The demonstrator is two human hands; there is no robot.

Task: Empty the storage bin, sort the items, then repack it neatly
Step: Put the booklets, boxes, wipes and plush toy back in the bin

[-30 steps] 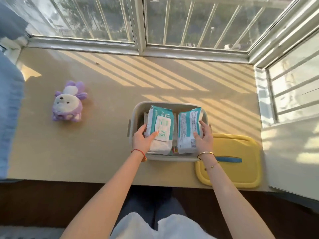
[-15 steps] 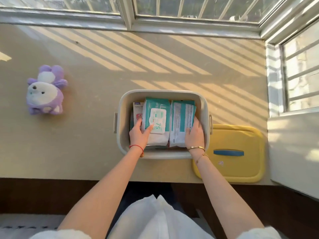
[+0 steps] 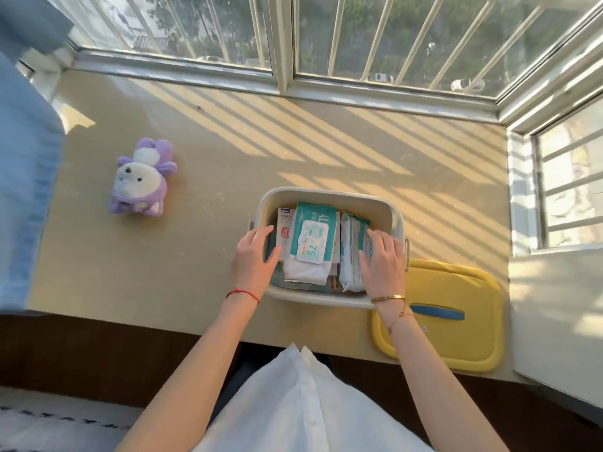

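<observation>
Both arms reach forward from the bottom of the view into the storage bin [image 3: 329, 195]. Left hand [image 3: 254, 261] sits over the bin's left side, palm down, fingers extended and lightly spread, fingertips lying against the left edge of the packs; grip is open, not wrapped round anything. A red string bracelet [image 3: 243, 293] is on that wrist. Right hand [image 3: 383, 262] is at the bin's right side, palm down, fingers straight and pressed onto the right wipes pack [image 3: 350, 252]; grip open too, pushing flat rather than clutching. Gold bangles [image 3: 388, 298] are on the right wrist.

The bin is a light grey rounded tub on the beige counter [image 3: 195, 256], near its front edge and right of centre, with small side handles. Inside: a teal-and-white wipes pack [image 3: 311, 243] lies flat in the middle, label up with "75" on its flap. The right wipes pack stands on its edge beside it, touching it. A white box with blue header [image 3: 284, 223] is tucked at the left, partly under the middle pack. More flat items sit below; too hidden to tell what they are.

A yellow lid [image 3: 456, 321] with a blue handle lies flat on the counter just right of the bin, at the front edge. A purple plush toy [image 3: 142, 181] lies well apart to the left. A barred window [image 3: 326, 34] runs along the back, and a blue cloth [image 3: 23, 190] covers the left edge.
</observation>
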